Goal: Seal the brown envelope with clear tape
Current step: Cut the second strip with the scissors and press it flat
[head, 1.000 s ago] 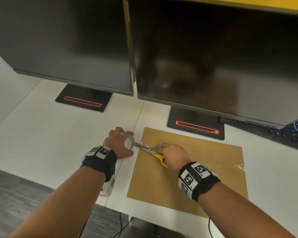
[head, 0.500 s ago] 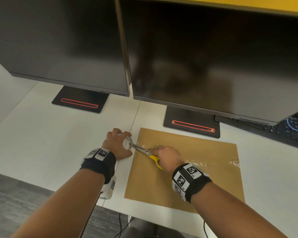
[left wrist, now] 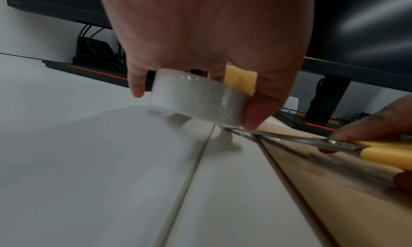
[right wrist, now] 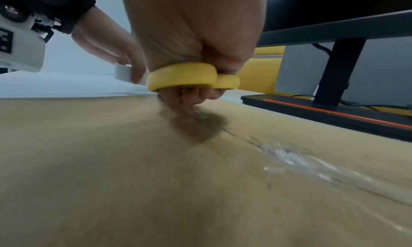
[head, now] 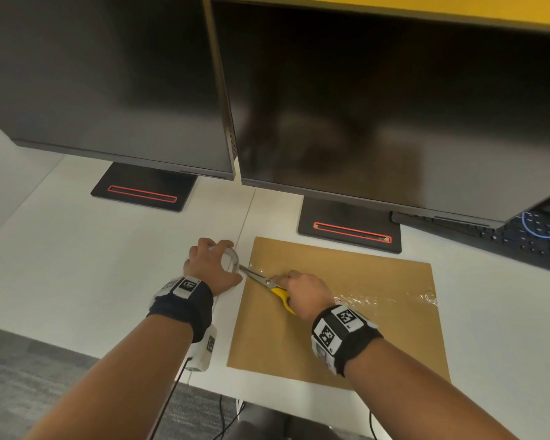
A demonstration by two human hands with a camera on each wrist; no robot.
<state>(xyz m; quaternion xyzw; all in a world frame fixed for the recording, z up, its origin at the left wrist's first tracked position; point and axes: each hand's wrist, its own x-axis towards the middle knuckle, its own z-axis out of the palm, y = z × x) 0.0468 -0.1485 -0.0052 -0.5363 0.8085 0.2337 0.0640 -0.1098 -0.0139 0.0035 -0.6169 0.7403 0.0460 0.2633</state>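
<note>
A brown envelope [head: 346, 319] lies flat on the white desk, with a strip of clear tape [head: 385, 301] running across it from right to left. My left hand [head: 211, 268] grips the roll of clear tape [left wrist: 198, 99] just off the envelope's left edge, a little above the desk. My right hand [head: 305, 292] holds yellow-handled scissors [head: 269, 284], fingers through the yellow loops [right wrist: 191, 76]. The blades [left wrist: 289, 138] reach the gap between roll and envelope and look nearly together. The envelope [right wrist: 156, 171] fills the right wrist view, with wrinkled tape [right wrist: 301, 161] at its right.
Two dark monitors [head: 362, 106] on black bases [head: 350, 231] stand close behind the envelope. A dark keyboard [head: 527, 239] sits at the far right. A seam [head: 245, 217] runs across the white desk [head: 77, 249], whose front edge is near my forearms.
Both hands and the scissors stay at the envelope's left edge, with the blades still by the roll. The apparent shift is mostly my head moving.
</note>
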